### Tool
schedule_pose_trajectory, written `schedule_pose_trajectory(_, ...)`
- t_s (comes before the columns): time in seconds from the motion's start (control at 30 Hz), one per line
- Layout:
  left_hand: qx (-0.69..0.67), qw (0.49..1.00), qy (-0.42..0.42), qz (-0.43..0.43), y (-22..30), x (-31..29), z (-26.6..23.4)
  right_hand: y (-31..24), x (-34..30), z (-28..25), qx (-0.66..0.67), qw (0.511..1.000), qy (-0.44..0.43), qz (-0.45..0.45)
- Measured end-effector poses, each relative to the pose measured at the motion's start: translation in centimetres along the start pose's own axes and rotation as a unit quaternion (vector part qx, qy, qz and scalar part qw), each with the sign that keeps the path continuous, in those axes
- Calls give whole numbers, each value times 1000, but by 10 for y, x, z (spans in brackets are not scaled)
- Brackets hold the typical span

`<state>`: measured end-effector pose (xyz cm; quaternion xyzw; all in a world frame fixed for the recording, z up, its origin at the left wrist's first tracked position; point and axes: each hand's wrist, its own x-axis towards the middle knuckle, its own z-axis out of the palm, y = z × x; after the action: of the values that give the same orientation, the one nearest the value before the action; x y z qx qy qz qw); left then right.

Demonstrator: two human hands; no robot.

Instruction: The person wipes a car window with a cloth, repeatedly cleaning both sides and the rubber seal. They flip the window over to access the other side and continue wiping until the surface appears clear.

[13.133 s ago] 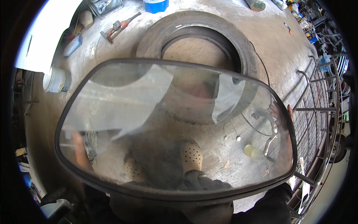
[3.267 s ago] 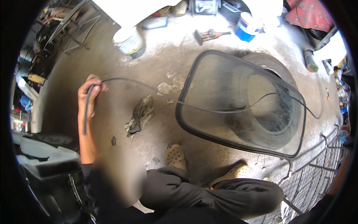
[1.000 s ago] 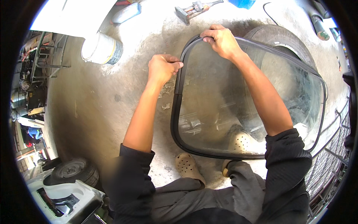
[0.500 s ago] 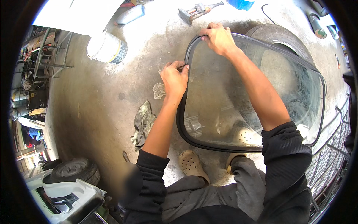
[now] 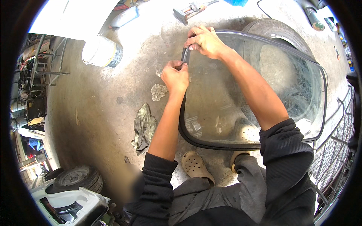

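Observation:
A large vehicle window glass [image 5: 215, 94] with rounded corners lies in front of me, edged by a black rubber seal [image 5: 211, 145]. My left hand [image 5: 175, 78] is closed on the seal at the left edge, thumb and fingers pinching it. Just above, at the upper left corner, my right hand [image 5: 205, 43] curls its fingers over the same seal, with the thumb on the inner side. The fingertips of both hands are partly hidden. Under the far right part of the glass is a tire [image 5: 277, 27], seen partly through the pane.
A white bucket [image 5: 102, 51] lies tilted at far left, with hammers [image 5: 184, 14] at the back. A crumpled cloth [image 5: 144, 126] and a flat scrap [image 5: 158, 92] are on the concrete floor left of the glass. A wheel [image 5: 77, 177] stands lower left; wire mesh [image 5: 330, 160] is at right.
My right hand has slid left and down along the seal, closer to my left hand. The left hand keeps its pinch at nearly the same place. The view has shifted slightly.

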<state>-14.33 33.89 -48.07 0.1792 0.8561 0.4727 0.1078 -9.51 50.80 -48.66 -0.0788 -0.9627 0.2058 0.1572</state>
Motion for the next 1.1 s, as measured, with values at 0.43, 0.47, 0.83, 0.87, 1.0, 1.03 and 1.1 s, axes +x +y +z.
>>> schedule_pose_trajectory(0.43,30,1000,-1,8,12,-5,-10,51,-4,-38,-48,998,44,13)
schedule_pose_trajectory(0.47,26,1000,4,7,12,-6,-9,53,-9,-38,-52,997,41,30)
schedule_pose_trajectory(0.83,13,985,34,168,-8,1,-4,42,-21,-26,84,983,120,114)
schedule_pose_trajectory(0.87,11,986,19,164,-9,1,-4,42,-20,-28,122,978,111,130)
schedule_pose_trajectory(1.0,42,986,-1,161,-3,4,-8,41,-16,-30,83,983,126,107)
schedule_pose_trajectory(1.03,43,987,-18,153,1,4,-10,39,-16,-29,61,983,140,103)
schedule_pose_trajectory(1.1,42,990,-52,122,7,6,-15,33,-15,-25,22,982,158,104)
